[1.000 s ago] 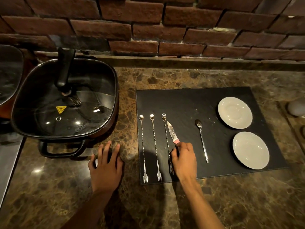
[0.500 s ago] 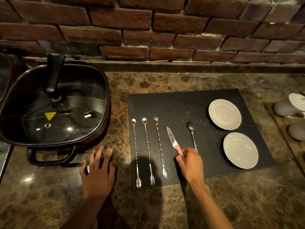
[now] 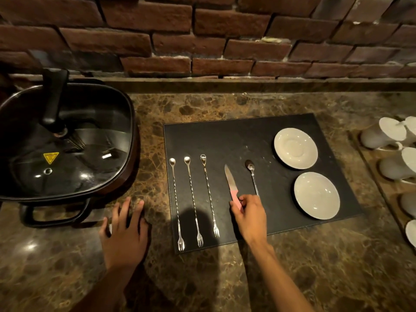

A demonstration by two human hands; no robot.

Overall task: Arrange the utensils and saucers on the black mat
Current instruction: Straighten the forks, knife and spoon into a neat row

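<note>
Nearest you, low in the frame, both your forearms reach up from the bottom edge over a brown marble counter. Your left hand lies flat on the stone at lower left, fingers spread and holding nothing, just off the left edge of the black mat.

Your right hand sits over the mat's near edge, just right of centre. Its fingers are curled closed around the pink handle of a small knife — the hand hides the handle's near end. The blade runs up and slightly left from your fingers, so its long axis points away from you and roughly matches the other pieces. This hand is much the nearer one to the knife.

To the left of the knife lie three long twisted forks, side by side, prongs toward you. Just right of the knife lies a small spoon, bowl away from you; its handle end disappears behind your knuckles, so I cannot tell whether you touch it.

Farther right on the mat sit two white saucers, one behind the other, apart.

At the right edge, white cups on a wooden tray are cut off. At upper left, a dark lidded pan — its contents are hard to make out. Brick wall behind.
</note>
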